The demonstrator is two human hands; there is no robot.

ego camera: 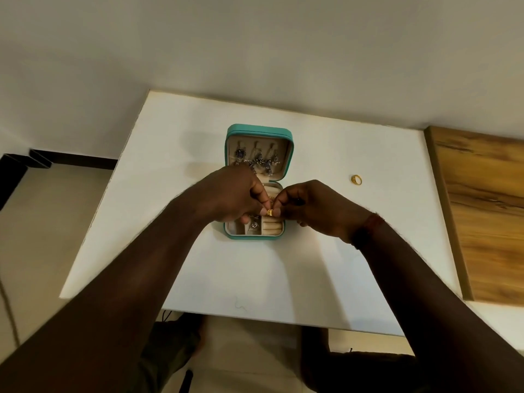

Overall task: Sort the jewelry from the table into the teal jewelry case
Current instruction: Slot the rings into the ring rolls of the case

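The white table [198, 279] spreads before me, with a wooden board [482, 208] along its right edge. The teal jewelry case [259, 131] sits open at the middle, its lid propped up on the far side. My left hand [226, 194] and right hand [317, 208] meet over the case's base, fingers curled. Silver and blue pieces [256, 160] hang in the lid. Both hands pinch a small gold ring [270, 212] at the fingertips, just above the cream ring rolls [272, 226]. A loose gold ring [356, 179] lies on the table, well right of the case.
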